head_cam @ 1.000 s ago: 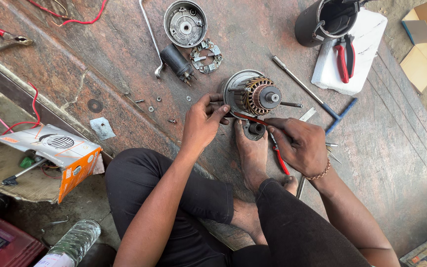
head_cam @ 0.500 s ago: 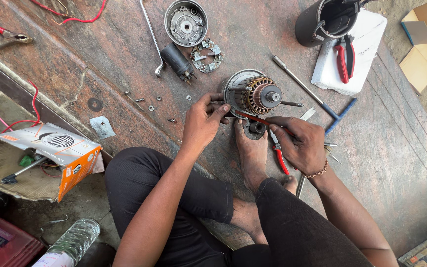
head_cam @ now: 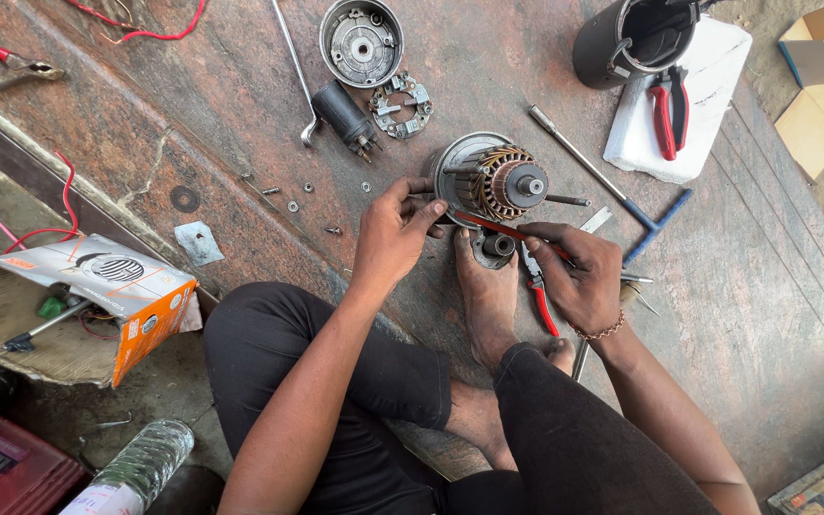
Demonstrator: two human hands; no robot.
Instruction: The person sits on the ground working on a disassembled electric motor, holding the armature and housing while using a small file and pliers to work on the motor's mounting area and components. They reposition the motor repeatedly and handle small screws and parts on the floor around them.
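1. The motor armature [head_cam: 498, 181] is lying on the rusty metal floor plate [head_cam: 746, 315], directly ahead of the seated person and just beyond the toes of a bare foot [head_cam: 486, 286] that is resting flat on the plate.
2. Its long axis is running roughly left to right and slightly away: the round end plate is facing the left hand, the copper commutator and the bare shaft end are pointing right, toward the T-handled wrench [head_cam: 612, 191].
3. The left hand [head_cam: 395, 234] is reaching in from the lower left, its fingertips curling against the rim of the end plate, thumb and forefinger closing on that edge and steadying it.
4. The right hand [head_cam: 579, 272] is sitting to the lower right of the armature, fingers folded around the red handle of a screwdriver [head_cam: 503, 230]; the shaft is slanting up and left, its tip meeting the underside of the armature near the end plate.
5. The left hand is the nearer one and is touching the armature itself; the right hand is reaching it only through the tool.
6. Red-handled pliers [head_cam: 538, 286] are lying between the foot and the right hand.
7. Well apart, further up the plate, a round end cap [head_cam: 361, 43] and a brush holder ring [head_cam: 402, 105] are lying loose.
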